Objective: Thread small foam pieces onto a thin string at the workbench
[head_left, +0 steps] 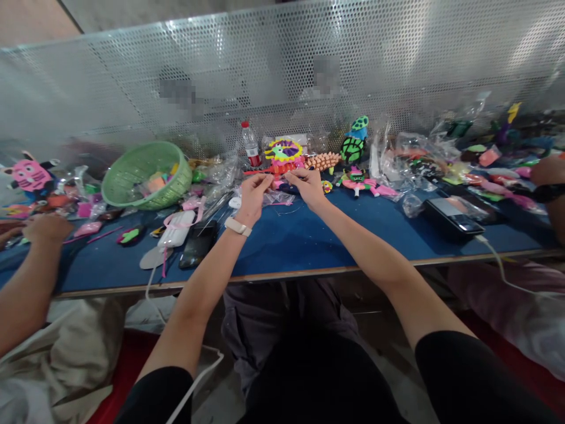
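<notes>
My left hand (254, 195) and my right hand (308, 185) are raised close together over the blue table (282, 241). Thumb and fingers are pinched on each; whatever they hold is too small to make out. Just behind them stands a colourful clay figure (283, 152) with a yellow frill, a green head and red parts. A thin pink strand (282, 204) lies below the fingers. To the right of the figure is an orange, scaly clay piece (323, 161). Nearer my right forearm lies a pink clay figure (359, 182) with a green head.
A green basket (148, 176) with clay bits, a white power bank (176, 231) and a black phone (198, 244) sit to the left. On the right are plastic bags (412, 153) and another dark device (454, 218). Co-workers' hands (47, 228) flank me. A perforated metal panel (273, 65) stands behind.
</notes>
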`<state>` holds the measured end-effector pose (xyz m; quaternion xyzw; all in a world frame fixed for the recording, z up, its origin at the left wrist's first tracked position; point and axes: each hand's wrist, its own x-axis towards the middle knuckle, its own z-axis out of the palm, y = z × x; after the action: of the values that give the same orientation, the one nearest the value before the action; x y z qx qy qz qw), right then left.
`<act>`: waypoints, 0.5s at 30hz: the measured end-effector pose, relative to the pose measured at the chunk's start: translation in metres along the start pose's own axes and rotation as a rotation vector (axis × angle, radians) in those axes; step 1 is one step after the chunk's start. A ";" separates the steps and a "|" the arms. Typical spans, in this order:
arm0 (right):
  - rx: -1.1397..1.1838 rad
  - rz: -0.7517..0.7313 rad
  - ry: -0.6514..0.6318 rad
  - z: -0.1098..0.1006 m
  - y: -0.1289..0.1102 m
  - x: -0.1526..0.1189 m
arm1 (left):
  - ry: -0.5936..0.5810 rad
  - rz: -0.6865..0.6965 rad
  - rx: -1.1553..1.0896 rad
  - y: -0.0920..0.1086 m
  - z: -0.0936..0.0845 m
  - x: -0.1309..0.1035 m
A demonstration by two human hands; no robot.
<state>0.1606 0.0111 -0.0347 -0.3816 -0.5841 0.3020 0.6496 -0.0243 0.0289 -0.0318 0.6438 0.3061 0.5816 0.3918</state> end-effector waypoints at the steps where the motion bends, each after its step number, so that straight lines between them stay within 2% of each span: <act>1: 0.009 0.002 0.006 0.001 0.000 0.000 | -0.022 -0.084 -0.081 -0.002 0.000 0.002; 4: 0.024 0.022 0.041 0.003 0.004 0.000 | -0.049 -0.233 -0.187 -0.008 0.001 0.004; 6: 0.032 0.038 0.082 0.005 0.008 -0.001 | 0.024 -0.188 -0.089 -0.010 0.001 0.002; 8: 0.042 0.043 0.122 0.006 0.013 -0.001 | 0.154 -0.008 0.132 -0.009 0.000 -0.001; 10: 0.040 0.043 0.143 0.007 0.017 -0.001 | 0.248 0.254 0.411 -0.006 -0.004 -0.004; 12: 0.017 0.050 0.142 0.008 0.019 -0.001 | 0.214 0.483 0.661 -0.003 -0.010 -0.005; 15: -0.018 0.058 0.127 0.008 0.019 -0.001 | 0.053 0.639 0.879 -0.002 -0.016 -0.003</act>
<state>0.1539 0.0215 -0.0508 -0.4226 -0.5331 0.2907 0.6728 -0.0405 0.0300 -0.0345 0.7930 0.3196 0.5050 -0.1185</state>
